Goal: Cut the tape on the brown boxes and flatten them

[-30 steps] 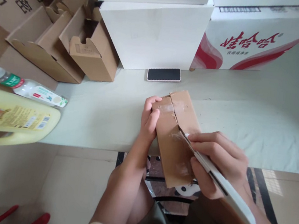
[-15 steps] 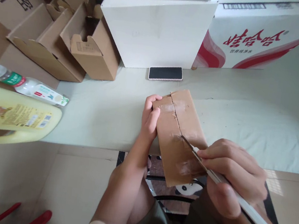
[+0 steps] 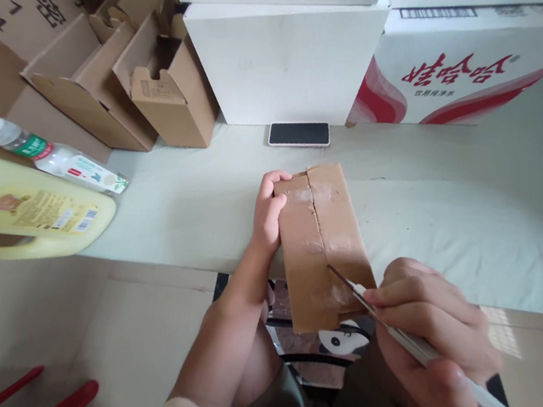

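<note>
A small brown cardboard box [image 3: 320,237] with clear tape across its middle seam juts over the near edge of the table. My left hand [image 3: 270,210] is closed around its far left corner. In my right hand [image 3: 435,334] is a long, slim, light-coloured utility knife [image 3: 413,345]. Its dark blade tip touches the seam of the box, between two strips of tape. The seam is parted from the far edge down to about the blade tip.
A phone [image 3: 299,135] lies beyond the box, before large white cartons [image 3: 281,63]. Open cardboard boxes [image 3: 179,103] stand at back left. A clear bottle [image 3: 60,157] and a yellow jug [image 3: 73,209] lie at left. Red handles [image 3: 75,398] show near the floor.
The knife tip has slid along the seam toward me, and my right hand has moved nearer and to the right. My left hand keeps its hold on the box.
</note>
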